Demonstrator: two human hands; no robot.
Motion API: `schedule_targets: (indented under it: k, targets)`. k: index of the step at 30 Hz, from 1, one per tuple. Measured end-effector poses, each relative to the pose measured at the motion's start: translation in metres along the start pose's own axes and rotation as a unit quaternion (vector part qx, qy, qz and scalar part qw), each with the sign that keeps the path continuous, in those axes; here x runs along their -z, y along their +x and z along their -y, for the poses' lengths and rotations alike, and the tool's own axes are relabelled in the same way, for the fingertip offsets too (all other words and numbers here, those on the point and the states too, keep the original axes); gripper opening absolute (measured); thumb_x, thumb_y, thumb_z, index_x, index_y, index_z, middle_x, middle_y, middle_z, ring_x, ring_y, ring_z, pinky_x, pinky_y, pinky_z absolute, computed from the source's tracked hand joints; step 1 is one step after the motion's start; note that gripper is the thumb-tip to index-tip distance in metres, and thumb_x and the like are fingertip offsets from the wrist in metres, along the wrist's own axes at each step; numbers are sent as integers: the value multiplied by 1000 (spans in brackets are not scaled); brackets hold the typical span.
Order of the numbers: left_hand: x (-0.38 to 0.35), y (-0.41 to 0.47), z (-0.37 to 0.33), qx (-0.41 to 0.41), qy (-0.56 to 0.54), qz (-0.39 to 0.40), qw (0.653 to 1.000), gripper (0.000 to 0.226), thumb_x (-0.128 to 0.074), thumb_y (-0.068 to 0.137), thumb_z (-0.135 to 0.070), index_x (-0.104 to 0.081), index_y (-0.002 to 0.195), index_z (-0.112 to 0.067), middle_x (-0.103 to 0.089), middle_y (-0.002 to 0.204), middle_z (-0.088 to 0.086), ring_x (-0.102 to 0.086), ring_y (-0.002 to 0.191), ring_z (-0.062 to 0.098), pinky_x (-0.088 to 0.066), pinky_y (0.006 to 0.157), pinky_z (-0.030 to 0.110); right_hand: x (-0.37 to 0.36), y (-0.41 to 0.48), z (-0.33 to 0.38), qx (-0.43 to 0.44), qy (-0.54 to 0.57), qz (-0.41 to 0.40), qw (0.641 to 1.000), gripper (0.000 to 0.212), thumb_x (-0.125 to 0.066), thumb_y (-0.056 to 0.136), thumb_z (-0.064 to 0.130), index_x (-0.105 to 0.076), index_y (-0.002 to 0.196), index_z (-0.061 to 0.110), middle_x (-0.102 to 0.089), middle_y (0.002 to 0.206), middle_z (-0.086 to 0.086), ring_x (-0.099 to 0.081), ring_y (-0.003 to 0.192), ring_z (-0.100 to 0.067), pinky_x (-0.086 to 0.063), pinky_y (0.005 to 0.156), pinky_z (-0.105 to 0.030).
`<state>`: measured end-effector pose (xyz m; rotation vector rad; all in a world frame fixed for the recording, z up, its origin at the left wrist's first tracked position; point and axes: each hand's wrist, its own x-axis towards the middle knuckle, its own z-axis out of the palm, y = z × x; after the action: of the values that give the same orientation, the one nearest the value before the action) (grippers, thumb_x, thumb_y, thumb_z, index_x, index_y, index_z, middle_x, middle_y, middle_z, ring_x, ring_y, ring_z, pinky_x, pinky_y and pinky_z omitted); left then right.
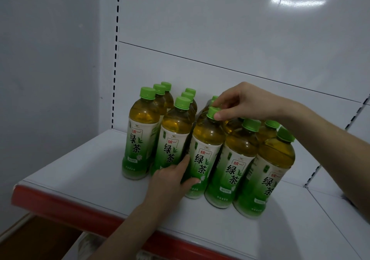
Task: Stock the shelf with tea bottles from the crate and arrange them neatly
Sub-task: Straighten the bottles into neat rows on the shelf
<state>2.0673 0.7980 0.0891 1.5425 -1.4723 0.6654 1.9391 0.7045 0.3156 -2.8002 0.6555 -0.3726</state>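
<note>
Green tea bottle [206, 149] mid-alignment: right grip [246, 101] pinches cap [212, 111], left grip [170, 177] holds its base; next probably needs squaring into row.

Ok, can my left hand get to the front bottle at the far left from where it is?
Probably yes. The left hand holds the middle front bottle low down, and only bare shelf lies in front of the far-left bottle, so its front looks free.
</note>
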Motion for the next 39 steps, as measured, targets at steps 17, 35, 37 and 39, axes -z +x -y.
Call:
schedule_targets:
  k: [17, 35, 37, 39]
  targets:
    - [3, 0, -46, -93, -14, -38, 995, 43, -55, 78, -40, -65, 100, -4, -66, 64, 0, -58, 48, 9, -46, 43, 16, 46, -4, -55, -130, -57, -82, 986, 29, -65, 84, 22, -62, 109, 8, -69, 95, -14, -65, 91, -31, -52, 88, -43]
    - [-29, -5, -59, -42, -3, 7, 999, 56, -46, 71, -47, -47, 116, -13, -64, 55, -5, -57, 43, 5, -43, 40, 17, 21, 37, -93, -134, -147, 35, 979, 32, -54, 89, 13, -57, 121, 11, -55, 108, -9, -52, 91, -20, -44, 77, -29]
    - [-29, -5, -59, -43, -3, 8, 999, 55, -46, 72, -47, -47, 116, -13, -64, 54, -5, -56, 42, 5, -43, 39, 18, 23, 39, -95, -138, -129, 42, 981, 32, -56, 88, 12, -57, 120, 11, -54, 105, -7, -56, 89, -21, -46, 71, -25]
    - [-30, -5, -58, -42, -3, 9, 999, 54, -46, 73, -47, -46, 116, -14, -64, 55, -5, -57, 42, 5, -43, 39, 18, 23, 40, -95, -143, -115, 40, 982, 31, -57, 87, 12, -58, 119, 10, -54, 105, -7, -58, 88, -22, -47, 68, -24]
